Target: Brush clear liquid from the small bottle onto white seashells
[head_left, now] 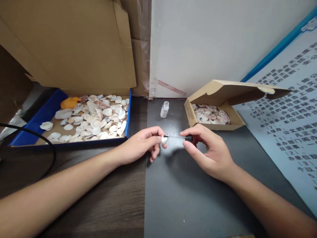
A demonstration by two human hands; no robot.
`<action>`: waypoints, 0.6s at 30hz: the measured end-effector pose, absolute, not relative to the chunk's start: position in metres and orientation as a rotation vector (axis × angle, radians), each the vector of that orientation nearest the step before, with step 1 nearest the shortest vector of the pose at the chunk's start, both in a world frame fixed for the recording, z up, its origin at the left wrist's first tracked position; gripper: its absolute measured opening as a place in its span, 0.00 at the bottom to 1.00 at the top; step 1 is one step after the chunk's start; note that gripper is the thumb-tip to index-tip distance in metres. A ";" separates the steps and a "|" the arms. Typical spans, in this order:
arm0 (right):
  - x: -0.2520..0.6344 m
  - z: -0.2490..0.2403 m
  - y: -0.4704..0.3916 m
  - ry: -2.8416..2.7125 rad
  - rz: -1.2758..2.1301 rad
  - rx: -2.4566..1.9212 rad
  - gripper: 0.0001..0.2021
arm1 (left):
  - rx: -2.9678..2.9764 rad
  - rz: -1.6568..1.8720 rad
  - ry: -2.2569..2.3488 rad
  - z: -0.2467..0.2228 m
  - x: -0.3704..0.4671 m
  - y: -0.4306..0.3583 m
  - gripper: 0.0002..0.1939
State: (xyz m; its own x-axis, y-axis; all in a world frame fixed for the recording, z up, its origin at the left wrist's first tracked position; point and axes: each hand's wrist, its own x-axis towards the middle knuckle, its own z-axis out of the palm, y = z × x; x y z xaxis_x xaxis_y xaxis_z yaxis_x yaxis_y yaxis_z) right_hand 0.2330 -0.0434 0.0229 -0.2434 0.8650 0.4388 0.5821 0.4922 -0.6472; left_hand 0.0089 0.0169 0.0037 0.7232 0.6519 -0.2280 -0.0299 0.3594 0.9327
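Between thumb and fingers, my left hand (148, 142) pinches a small white shell (164, 140) above the dark mat. My right hand (210, 150) holds the black cap of a thin brush applicator (188, 138) between thumb and index finger. The applicator's clear stem points left, and its dark tip is at the shell's upper edge; whether they touch is too small to tell. Behind the hands, a small clear glass bottle (164, 109) with a white label stands upright on the mat, uncapped.
At the left, a blue-edged box (127, 114) holds many shells, its cardboard lid raised behind. An open brown box (218, 127) with more shells stands at the right. A black cable (32, 131) curves at far left; a printed sheet (292, 109) lies at far right.
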 end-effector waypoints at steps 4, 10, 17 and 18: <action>0.234 0.024 -0.043 -1.863 0.405 -1.263 0.06 | 1.124 0.479 0.653 0.004 0.009 0.017 0.06; 0.233 0.025 -0.045 -1.977 0.472 -1.172 0.07 | 1.117 0.499 0.668 0.003 0.009 0.016 0.03; 0.233 0.025 -0.044 -1.966 0.507 -1.134 0.07 | 1.107 0.512 0.678 0.004 0.009 0.017 0.03; 0.233 0.025 -0.044 -1.988 0.516 -1.121 0.07 | 1.104 0.510 0.682 0.003 0.009 0.017 0.03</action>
State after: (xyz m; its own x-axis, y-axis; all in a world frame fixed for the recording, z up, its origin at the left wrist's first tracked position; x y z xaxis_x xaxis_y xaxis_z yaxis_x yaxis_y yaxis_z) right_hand 0.2327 -0.0441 0.0249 -0.3060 0.8484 0.4319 0.5316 0.5286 -0.6618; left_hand 0.0089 0.0168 0.0035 0.6926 0.6792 -0.2428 -0.0409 0.3731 0.9269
